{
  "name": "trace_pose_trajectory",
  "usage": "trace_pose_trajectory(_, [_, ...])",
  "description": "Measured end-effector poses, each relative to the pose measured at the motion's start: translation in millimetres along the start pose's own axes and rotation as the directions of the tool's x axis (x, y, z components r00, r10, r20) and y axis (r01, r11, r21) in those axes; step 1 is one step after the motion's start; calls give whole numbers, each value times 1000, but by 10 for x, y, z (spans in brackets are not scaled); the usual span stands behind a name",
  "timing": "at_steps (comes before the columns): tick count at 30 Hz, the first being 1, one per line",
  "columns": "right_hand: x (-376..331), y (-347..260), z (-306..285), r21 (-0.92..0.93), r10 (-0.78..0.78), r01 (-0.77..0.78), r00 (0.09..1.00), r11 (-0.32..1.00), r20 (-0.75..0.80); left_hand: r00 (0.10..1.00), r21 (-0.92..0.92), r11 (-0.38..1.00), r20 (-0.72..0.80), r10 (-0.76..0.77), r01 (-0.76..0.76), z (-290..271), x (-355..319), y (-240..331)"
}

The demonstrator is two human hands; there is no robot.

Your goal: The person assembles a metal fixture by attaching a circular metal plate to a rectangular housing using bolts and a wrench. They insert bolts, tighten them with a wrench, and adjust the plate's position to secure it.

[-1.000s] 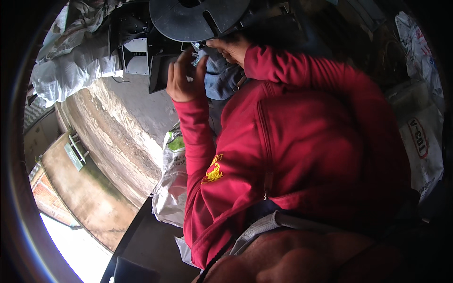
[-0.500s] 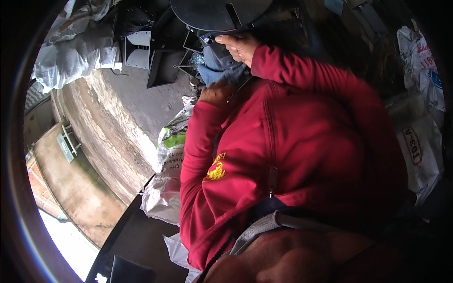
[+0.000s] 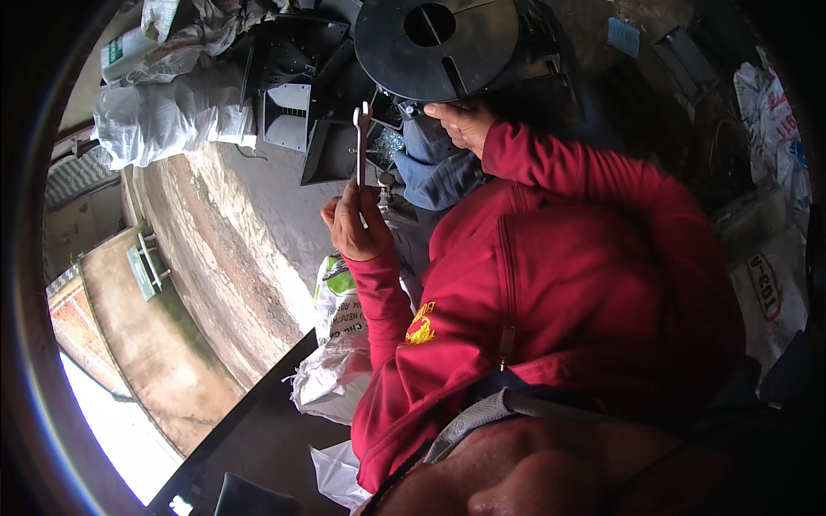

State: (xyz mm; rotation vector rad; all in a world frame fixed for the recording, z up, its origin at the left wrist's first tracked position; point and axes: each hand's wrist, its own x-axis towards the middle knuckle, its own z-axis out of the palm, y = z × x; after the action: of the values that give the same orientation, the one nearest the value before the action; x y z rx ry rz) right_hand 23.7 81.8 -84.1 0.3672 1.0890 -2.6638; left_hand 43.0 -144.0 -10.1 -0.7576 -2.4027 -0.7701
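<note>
Upright in my left hand is a metal open-end wrench, its forked jaw at the top and its lower end between my closed fingers. Just below the rim of a black round plate, my right hand has its fingers curled in; what they grip is hidden. A shiny bolt shows beside those fingertips, under the plate's edge. The plate has a round centre hole and a slot toward me. The wrench stands apart from the plate, to its left.
Black metal brackets lie left of the plate, with a heap of small shiny hardware near my blue-clad leg. White plastic-wrapped bundles sit at far left. A printed white sack stands beside my left arm.
My left hand has come back and left from beneath the plate, lifting the wrench into clear sight. My right hand stays at the plate's rim. The whole view has shifted, showing more of the plate.
</note>
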Motion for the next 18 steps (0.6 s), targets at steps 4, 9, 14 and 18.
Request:
trace_pose_trajectory(4, [-4,24,-26,49,20,-20,1000,999,8,979,193,972,182,96,-131,180,-35,-96])
trace_pose_trajectory(9, [9,8,3,0,-10,10,1000,1000,-5,994,129,986,9,108,-108,210,-67,-21])
trace_pose_trajectory(14, [36,58,-26,0,-22,22,1000,1000,-22,990,286,948,68,125,-139,258,-84,-1])
trace_pose_trajectory(18, [-9,8,28,28,-41,41,999,999,-3,992,170,978,-21,125,-119,267,-154,-56])
